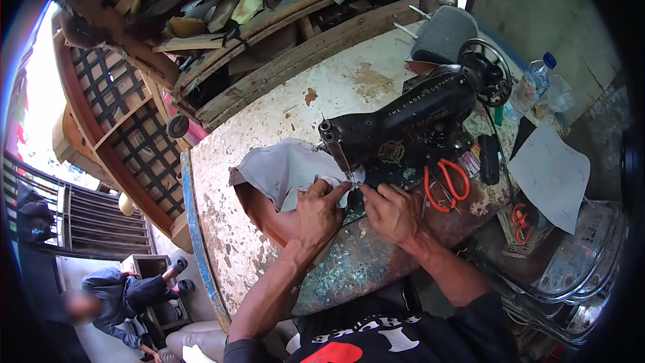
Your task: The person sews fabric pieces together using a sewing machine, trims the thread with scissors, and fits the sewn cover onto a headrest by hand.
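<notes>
A black Singer sewing machine (403, 117) stands on the worn table, its needle end over a brown leather-like piece with pale grey fabric lining (285, 165). My left hand (319, 212) lies on this lined piece with its fingers closed on the edge, the index finger pointing to the presser foot. From the other side my right hand (391, 212) comes close to the needle, index finger forward and the other fingers curled. Whatever is between its fingertips is too small to make out. Orange-handled scissors (448, 185) lie just right of my right hand.
The table (228, 242) has peeling paint. Behind the machine sits a grey textured roll (443, 33); a water bottle (531, 87) stands by the handwheel. A black case (489, 159) and pale sheet (552, 173) are at right. Wooden shelves (302, 40) line the back. A person (114, 296) sits lower left.
</notes>
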Tool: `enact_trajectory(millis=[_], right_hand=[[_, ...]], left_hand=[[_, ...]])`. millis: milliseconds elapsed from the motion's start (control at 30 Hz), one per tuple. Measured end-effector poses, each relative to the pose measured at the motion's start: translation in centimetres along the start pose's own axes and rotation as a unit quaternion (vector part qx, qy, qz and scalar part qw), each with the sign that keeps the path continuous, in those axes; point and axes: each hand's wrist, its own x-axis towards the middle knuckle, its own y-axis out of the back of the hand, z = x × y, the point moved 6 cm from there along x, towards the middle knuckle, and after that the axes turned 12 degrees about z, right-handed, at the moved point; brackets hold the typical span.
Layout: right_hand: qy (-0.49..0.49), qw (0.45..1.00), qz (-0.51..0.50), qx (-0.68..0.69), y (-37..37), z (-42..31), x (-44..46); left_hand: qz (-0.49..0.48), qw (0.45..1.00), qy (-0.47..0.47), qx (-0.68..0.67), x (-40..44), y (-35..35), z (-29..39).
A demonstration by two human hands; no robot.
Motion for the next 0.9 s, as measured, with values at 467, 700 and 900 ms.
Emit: enact_trajectory(millis=[467,700,900], right_hand=[[0.003,1.0,0.004,-0.021,-0.1,-0.3,0.3],[0.038,0.999,0.006,0.011,-0.2,-0.6,1.0],[0.053,0.997,-0.03,-0.037,-0.3,-1.2,0.7]], left_hand=[[0.04,0.999,0.001,-0.004,0.0,0.2,0.0],[0.02,1.0,0.01,-0.022,0.1,0.6,0.1],[-0.008,0.999,0.022,-0.036,-0.7,0.6,-0.9]])
